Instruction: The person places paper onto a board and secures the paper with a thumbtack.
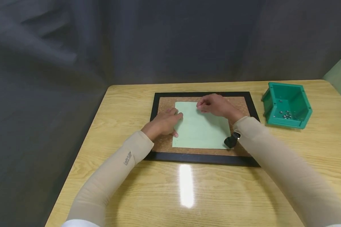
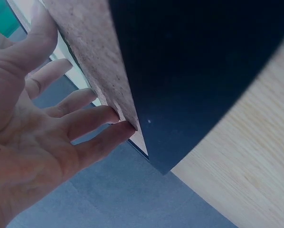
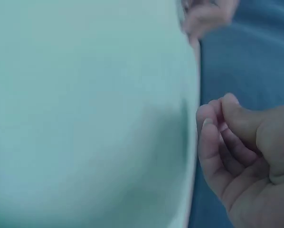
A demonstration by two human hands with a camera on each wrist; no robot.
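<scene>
Head view downward; wrist views close on paper (image 1: 201, 126).

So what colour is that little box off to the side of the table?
The box is teal green, seen best in the head view.

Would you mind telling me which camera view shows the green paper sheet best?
The head view: the whole green paper sheet lies flat on the cork board, with the left hand at its left edge. The right wrist view shows only a blurred close-up of it; the left wrist view only a pale sliver.
</scene>
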